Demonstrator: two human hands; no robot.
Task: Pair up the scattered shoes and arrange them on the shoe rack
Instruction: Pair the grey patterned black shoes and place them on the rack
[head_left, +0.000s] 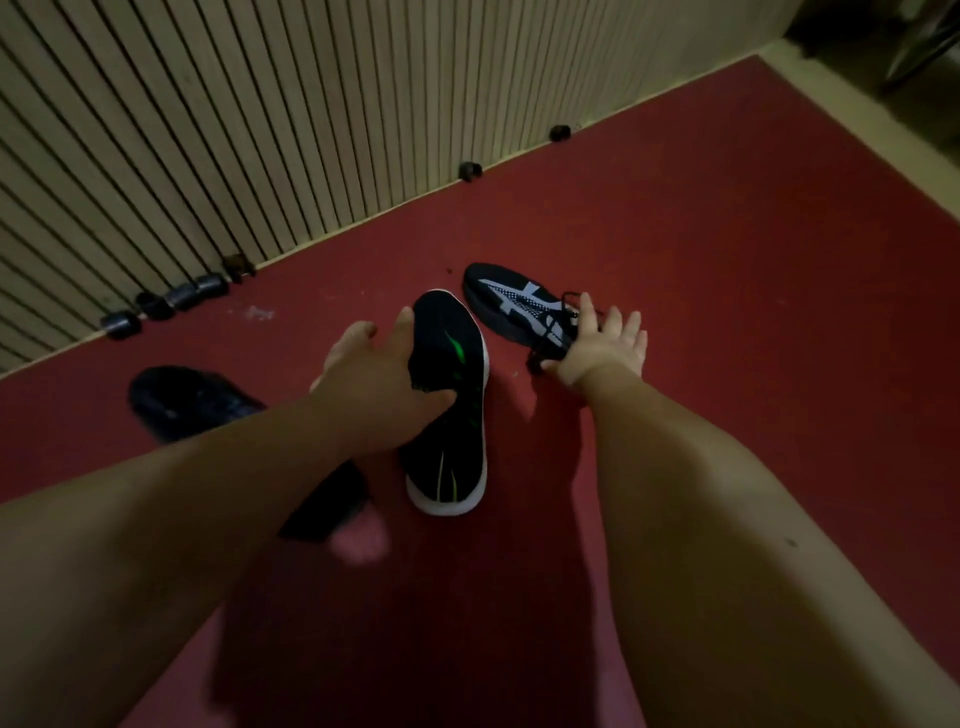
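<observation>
A black shoe with green marks and a white sole (457, 415) lies on the red floor at the centre, toe pointing away. My left hand (374, 384) grips it at the collar, thumb inside the opening. To its right lies a black shoe with white stripes (514, 306) on its side. My right hand (597, 343) rests on that shoe's heel and laces, fingers spread. A dark blue shoe (182, 405) sits at the left, partly hidden behind my left forearm. Another dark shape (332, 504) lies under my left arm; what it is cannot be told.
A slatted beige wall (260, 130) runs diagonally along the far side of the red floor (727, 260). Several small dark objects (171, 301) line its base. A darker corner (883, 41) shows at the top right. No shoe rack is in view.
</observation>
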